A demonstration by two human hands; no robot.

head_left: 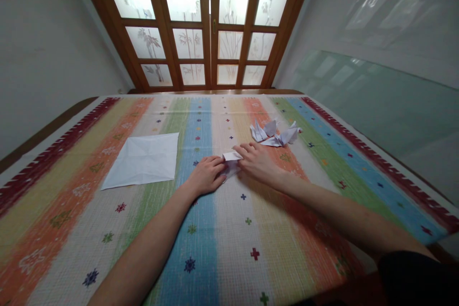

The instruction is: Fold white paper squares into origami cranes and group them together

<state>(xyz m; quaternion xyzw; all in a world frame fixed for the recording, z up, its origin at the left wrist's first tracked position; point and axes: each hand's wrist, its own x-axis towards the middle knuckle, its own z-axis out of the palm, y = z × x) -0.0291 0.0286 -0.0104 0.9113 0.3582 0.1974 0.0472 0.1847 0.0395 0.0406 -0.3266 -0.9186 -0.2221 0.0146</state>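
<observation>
A small piece of folded white paper (232,156) lies on the striped tablecloth, between my two hands. My left hand (207,175) grips its left side, fingers bent and thumb close below. From the right, my right hand (256,160) holds the upper right edge, with its fingertips pressed on the fold. Part of the paper is covered by my fingers. Just beyond my right hand sit folded paper cranes (281,137), close together. A flat white sheet of paper (145,158) with faint creases rests to the left of my left hand.
The tablecloth (247,234) with coloured stripes covers the table, whose wooden edge (82,105) shows at the far left. Wooden doors with frosted panes (186,43) stand behind the table. A pale glass panel (376,100) is along the right wall.
</observation>
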